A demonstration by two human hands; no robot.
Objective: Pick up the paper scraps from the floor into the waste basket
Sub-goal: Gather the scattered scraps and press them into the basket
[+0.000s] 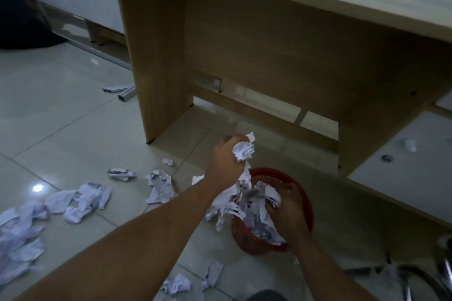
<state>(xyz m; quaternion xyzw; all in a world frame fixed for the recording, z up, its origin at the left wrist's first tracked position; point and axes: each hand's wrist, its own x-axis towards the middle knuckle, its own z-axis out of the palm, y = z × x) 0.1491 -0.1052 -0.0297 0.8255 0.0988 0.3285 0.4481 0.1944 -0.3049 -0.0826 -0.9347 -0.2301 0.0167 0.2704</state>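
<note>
1. Red plastic-mesh waste basket [271, 175] standing on the pale tiled floor [73, 129], just in front of a wooden desk [269, 44].
2. Heaped above the rim with torn white paper scraps [247, 205], some spilling over the basket's left edge.
3. Left hand [225, 166] raised over the far-left rim, grip closed tight round a crumpled paper wad [243, 149], with a ragged strip trailing down toward the heap.
4. Right hand [289, 212] down on the heap at the basket's right side, fingers bent into the paper; cannot tell whether this grip is grasping the paper or merely pressing on it.
5. Loose scraps [83, 200] scattered over the floor to the left, well apart from the basket, and small scraps [178, 286] near the lower edge of the view.
6. Short grey metal pieces [122, 91] lying beside the desk's left panel.
</note>
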